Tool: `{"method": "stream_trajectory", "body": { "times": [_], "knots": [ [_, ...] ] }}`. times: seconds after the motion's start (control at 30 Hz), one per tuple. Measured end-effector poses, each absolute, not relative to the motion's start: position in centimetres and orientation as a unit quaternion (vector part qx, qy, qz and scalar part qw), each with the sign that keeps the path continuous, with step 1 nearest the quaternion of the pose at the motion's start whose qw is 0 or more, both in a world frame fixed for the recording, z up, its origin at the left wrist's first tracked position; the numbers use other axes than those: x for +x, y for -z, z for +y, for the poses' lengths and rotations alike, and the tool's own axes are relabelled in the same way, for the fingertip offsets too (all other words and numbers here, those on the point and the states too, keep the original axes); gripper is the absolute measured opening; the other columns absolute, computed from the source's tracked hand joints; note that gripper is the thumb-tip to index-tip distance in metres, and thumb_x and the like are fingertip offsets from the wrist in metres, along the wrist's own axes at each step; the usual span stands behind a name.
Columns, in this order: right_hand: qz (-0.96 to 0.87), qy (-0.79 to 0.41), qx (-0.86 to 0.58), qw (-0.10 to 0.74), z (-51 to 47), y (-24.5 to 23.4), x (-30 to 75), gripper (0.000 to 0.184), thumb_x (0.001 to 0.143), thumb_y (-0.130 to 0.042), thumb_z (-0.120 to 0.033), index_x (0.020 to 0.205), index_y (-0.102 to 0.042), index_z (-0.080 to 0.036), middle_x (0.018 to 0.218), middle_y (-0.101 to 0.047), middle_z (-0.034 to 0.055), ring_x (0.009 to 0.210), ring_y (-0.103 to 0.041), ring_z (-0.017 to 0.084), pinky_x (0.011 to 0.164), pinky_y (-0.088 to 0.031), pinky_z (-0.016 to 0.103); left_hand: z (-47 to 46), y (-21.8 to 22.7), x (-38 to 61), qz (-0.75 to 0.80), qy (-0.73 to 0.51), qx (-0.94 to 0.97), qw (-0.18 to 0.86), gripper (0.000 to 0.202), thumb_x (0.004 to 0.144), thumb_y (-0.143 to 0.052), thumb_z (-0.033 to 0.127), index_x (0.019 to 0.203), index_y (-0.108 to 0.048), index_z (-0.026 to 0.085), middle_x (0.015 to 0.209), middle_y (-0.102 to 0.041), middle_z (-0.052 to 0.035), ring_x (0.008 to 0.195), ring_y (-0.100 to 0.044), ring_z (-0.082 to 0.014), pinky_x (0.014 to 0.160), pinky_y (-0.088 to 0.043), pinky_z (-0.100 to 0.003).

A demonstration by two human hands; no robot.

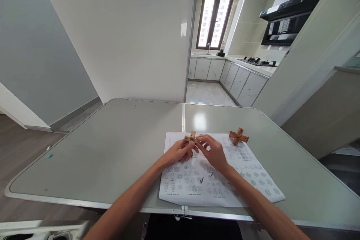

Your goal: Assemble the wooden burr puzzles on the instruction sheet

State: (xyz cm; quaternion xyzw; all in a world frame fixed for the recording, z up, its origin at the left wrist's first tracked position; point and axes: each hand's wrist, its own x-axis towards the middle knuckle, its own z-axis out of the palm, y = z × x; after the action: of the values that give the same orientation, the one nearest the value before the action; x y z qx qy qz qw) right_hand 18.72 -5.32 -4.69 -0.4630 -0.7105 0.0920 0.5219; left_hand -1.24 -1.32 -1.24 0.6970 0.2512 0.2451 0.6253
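Note:
A light wooden burr puzzle [192, 135] of crossed blocks is held above the top edge of a printed sheet. My left hand [182, 150] grips it from the left, fingers closed around its lower side. From the right, my right hand [213, 150] pinches the puzzle's right arm between thumb and fingers. The paper sheet [194, 198] shows rows of small line diagrams and lies flat beneath both hands. To the right, a darker brown wooden puzzle [238, 136], also of crossed pieces, rests at the sheet's upper right edge, apart from my hands.
The grey folding table [112, 150] has a metal seam down its middle and a metal rim. A small teal bit [50, 156] lies near its left edge. A white wall panel [135, 45] stands behind, with kitchen cabinets [202, 68] beyond the doorway.

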Motion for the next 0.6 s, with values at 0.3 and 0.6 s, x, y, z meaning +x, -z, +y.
{"method": "stream_trajectory", "body": {
  "times": [0.3,0.6],
  "knots": [
    [-0.73,0.003,-0.46,0.505,-5.31,4.67,18.88,0.016,0.103,-0.057,-0.029,0.105,-0.073,-0.026,0.104,-0.077,0.0058,0.066,-0.069,0.014,0.058,-0.057,0.028,-1.27,1.47,-1.26,0.265,-0.279,0.673,0.632,0.054,0.097,-0.052,0.063,0.103,-0.068,0.013,0.079,-0.072,-0.0059,0.048,-0.047,-0.0072,0.048,-0.037,-0.023],
    [-0.731,0.099,-0.467,0.487,-5.46,4.1,18.49,0.017,0.103,-0.056,-0.021,0.101,-0.072,-0.023,0.098,-0.077,0.0041,0.06,-0.064,0.01,0.053,-0.048,0.024,-1.17,1.53,-1.26,0.271,-0.279,0.671,0.631,0.056,0.094,-0.056,0.065,0.103,-0.07,0.012,0.071,-0.071,-0.0046,0.047,-0.045,-0.0076,0.047,-0.033,-0.023]
  ]
}}
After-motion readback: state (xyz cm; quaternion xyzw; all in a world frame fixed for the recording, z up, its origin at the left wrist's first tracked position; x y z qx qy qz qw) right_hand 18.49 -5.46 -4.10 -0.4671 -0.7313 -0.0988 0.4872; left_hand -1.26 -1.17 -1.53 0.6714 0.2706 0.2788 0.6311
